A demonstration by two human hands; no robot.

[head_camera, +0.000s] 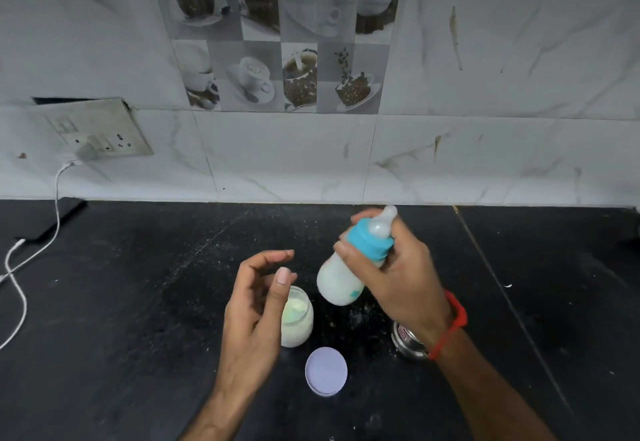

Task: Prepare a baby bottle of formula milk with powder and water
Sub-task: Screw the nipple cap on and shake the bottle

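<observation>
My right hand (398, 278) grips the baby bottle (349, 267) around its blue collar (369, 240), fingers curled over the upper body. The bottle is held off the desk (138, 285), tilted, with the clear teat (382, 221) pointing up and away and the base angled down toward my left. White milk fills the bottle body.

My left hand (256, 305) holds nothing; its fingers are loosely curved and spread, palm turned toward the bottle. It hangs above and partly in front of the open powder jar (299, 319), hiding the jar's left side. The jar stands upright on the desk with pale powder inside.

The jar's round lid (326, 370) lies flat on the desk, near the jar and on my side of it. A steel container (407, 340) stands under my right wrist, mostly covered by it. A red thread band (453, 319) circles that wrist.

At far left, a white cable (20, 288) runs from a plug in the wall socket plate (93, 129) down onto the desk. Scattered powder specks mark the dark desk surface around the jar.
</observation>
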